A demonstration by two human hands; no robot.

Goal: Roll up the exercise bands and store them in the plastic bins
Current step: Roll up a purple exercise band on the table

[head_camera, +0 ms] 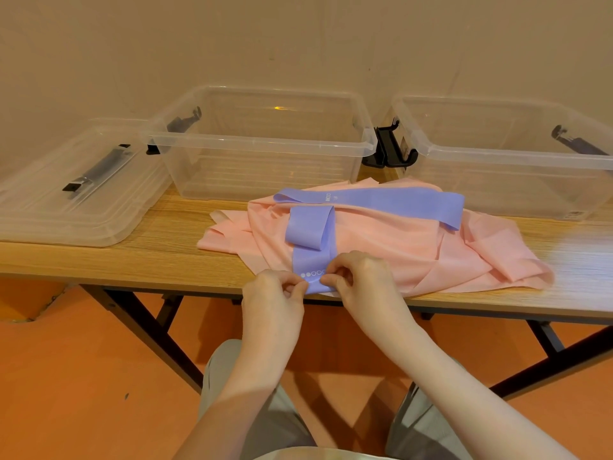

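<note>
A purple exercise band (pixel 310 232) lies twisted over a crumpled pink band (pixel 398 247) on the wooden table (pixel 159 257). Its near end, printed with white dots, reaches the table's front edge. My left hand (pixel 273 293) pinches that end from the left and my right hand (pixel 360 280) pinches it from the right. Two clear plastic bins stand behind the bands: one in the middle (pixel 258 144) and one on the right (pixel 504 154). Both look empty.
A clear bin lid (pixel 76 194) with a dark handle lies flat at the table's left. Black latches (pixel 391 151) stick out between the two bins. A beige wall stands close behind them. Below the table are black legs, an orange floor and my knees.
</note>
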